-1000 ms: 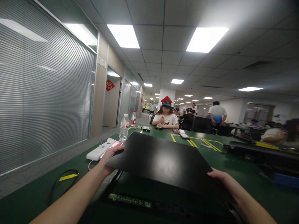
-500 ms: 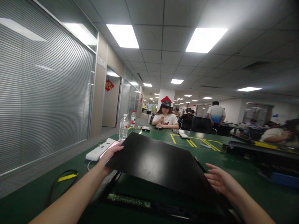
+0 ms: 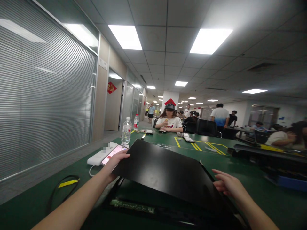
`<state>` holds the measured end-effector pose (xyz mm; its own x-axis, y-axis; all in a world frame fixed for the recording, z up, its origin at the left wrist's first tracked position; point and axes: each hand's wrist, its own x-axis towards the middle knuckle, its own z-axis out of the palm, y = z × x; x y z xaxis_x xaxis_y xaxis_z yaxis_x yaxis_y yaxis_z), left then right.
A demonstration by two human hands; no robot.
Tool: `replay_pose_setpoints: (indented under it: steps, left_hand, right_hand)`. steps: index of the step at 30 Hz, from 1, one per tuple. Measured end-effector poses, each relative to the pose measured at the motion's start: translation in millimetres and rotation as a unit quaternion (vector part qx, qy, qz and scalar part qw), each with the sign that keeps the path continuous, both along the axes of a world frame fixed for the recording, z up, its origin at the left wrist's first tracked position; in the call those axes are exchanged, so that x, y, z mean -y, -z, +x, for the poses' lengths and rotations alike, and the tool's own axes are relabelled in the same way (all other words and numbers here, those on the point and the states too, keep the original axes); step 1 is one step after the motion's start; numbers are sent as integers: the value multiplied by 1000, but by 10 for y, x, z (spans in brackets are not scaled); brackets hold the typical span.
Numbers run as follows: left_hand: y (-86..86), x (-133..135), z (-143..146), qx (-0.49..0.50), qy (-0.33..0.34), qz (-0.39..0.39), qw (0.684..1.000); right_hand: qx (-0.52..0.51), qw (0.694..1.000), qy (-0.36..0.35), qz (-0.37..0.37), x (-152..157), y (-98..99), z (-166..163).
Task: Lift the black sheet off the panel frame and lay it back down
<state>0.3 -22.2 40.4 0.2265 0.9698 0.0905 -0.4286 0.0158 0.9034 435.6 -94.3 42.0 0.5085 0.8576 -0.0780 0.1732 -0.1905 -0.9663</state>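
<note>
A thin, flat black panel (image 3: pixel 163 171) is tilted above the green table, its left side raised. My left hand (image 3: pixel 117 163) grips the panel's left edge, thumb on top and the other fingers hidden underneath. At the right edge, my right hand (image 3: pixel 227 183) has its fingers stretched out and apart; whether the fingertips touch the panel, I cannot tell. Below the panel lies a dark frame (image 3: pixel 177 217) with a narrow green circuit board (image 3: pixel 132 206) along its near side. The panel covers much of the frame.
Left of the panel are a phone (image 3: pixel 114 154), a white power strip (image 3: pixel 102 155) and a black strap (image 3: pixel 69 188). A water bottle (image 3: pixel 126 131) stands beyond. Dark equipment (image 3: pixel 261 153) occupies the right side. Across the table sits a person (image 3: pixel 169 123).
The panel's raised left side has come down a little and shifted slightly right, with my left hand on it. My right hand's fingers have spread less and bent slightly at the panel's right edge.
</note>
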Motion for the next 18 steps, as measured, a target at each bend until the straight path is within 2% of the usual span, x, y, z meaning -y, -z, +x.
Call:
replay_pose_setpoints:
  steps: [4, 11, 18]
  left_hand:
    - [-6, -17, -27, -10, 4, -9, 1000]
    - [3, -13, -33, -5, 5, -5, 1000]
    - [29, 22, -1, -33, -22, -4, 999]
  right_hand:
    - [44, 999, -2, 5, 1, -4, -6]
    - [51, 999, 0, 14, -32, 25, 14]
    - [48, 998, 22, 36, 0, 3, 40]
